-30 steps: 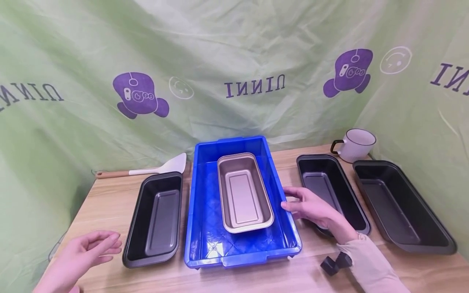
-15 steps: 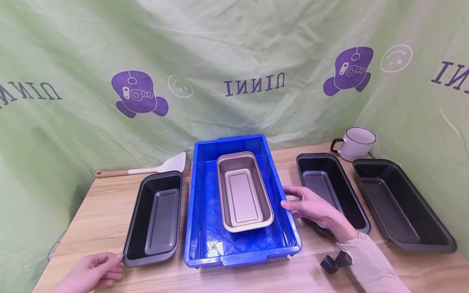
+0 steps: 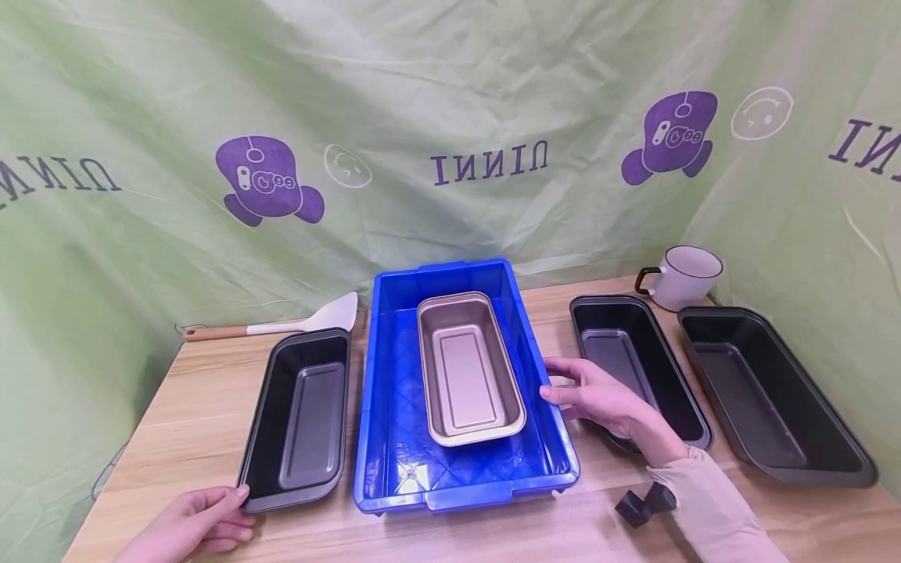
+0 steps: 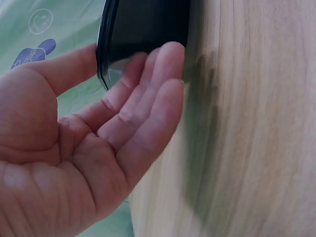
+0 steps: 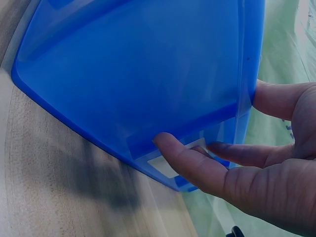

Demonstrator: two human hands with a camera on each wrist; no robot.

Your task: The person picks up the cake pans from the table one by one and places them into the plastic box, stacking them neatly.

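Observation:
My left hand (image 3: 193,524) is at the near left corner of a black loaf pan (image 3: 310,426). Its thumb presses on the rim, and in the left wrist view the fingers (image 4: 150,111) lie under that rim, by the outer wall. My right hand (image 3: 601,399) grips the right side of a blue plastic bin (image 3: 401,477), thumb at the rim and fingers along the outer wall, as the right wrist view shows of the bin's wall (image 5: 163,69). Inside the bin sits a gold loaf pan (image 3: 468,379), touched by neither hand.
Right of the bin stand a smaller black loaf pan (image 3: 619,356) and a larger one (image 3: 760,407). Behind them is a white mug (image 3: 686,277) with a black handle. A spatula (image 3: 274,328) lies at the back left of the wooden table (image 3: 204,407), before a green curtain (image 3: 394,86).
My left hand has come down and to the right, from beside the left black loaf pan onto its near corner. The right hand keeps its place on the bin.

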